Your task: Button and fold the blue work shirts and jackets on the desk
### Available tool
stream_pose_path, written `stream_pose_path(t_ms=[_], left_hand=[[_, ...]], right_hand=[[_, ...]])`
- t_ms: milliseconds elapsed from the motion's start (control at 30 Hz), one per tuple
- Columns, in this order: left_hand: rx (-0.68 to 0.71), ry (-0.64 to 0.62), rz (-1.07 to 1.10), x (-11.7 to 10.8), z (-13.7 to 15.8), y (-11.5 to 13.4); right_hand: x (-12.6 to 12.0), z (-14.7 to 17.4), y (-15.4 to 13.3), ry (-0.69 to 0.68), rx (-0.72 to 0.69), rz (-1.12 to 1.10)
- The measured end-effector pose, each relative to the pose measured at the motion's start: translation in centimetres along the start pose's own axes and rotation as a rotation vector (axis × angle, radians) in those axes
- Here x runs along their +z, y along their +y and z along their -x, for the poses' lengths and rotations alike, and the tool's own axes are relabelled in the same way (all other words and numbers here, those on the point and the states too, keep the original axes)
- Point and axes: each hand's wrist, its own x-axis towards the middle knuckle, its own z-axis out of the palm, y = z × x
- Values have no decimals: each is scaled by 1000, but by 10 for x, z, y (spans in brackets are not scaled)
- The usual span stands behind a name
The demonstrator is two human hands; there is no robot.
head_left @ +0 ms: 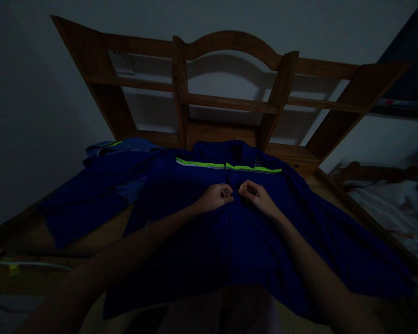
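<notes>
A dark blue long-sleeved work jacket [195, 246] lies spread on a wooden surface, front side up, its collar away from me. Across its chest runs a yellow-green reflective stripe [200, 163], split at the front opening. Just left of that opening, below the stripe, is my left hand [216, 197], fingers curled towards the thumb. My right hand [258, 196] faces it from the right, thumb and fingers closed in a pinch. A small gap separates the two hands. In the dim light I cannot make out what either one grips at the jacket's front edge.
More blue clothing [125, 144] with a yellow-green strip lies at the left by the jacket's sleeve. Behind stands a wooden shelf frame [230, 102] against the wall. Whitish cloth or plastic [386, 204] lies at the right, beyond a wooden edge.
</notes>
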Motion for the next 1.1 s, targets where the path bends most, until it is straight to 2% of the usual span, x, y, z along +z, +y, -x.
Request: stream_pose_path(t_ms=[400, 600, 733, 833, 967, 1100], left_hand=[[-43, -13, 107, -1, -3, -4], [-56, 17, 40, -2, -4, -3], [-54, 14, -28, -3, -1, 3], [-31, 16, -77, -4, 1, 9], [0, 81, -124, -5, 3, 14], [87, 134, -198, -7, 3, 19]], right_hand=[[2, 1, -4, -23, -23, -40], [2, 2, -8, -50, -14, -1], [1, 3, -5, -132, 9, 23], [2, 3, -3, -135, 25, 38], [4, 2, -2, -113, 18, 53], [5, 2, -2, -115, 7, 52]])
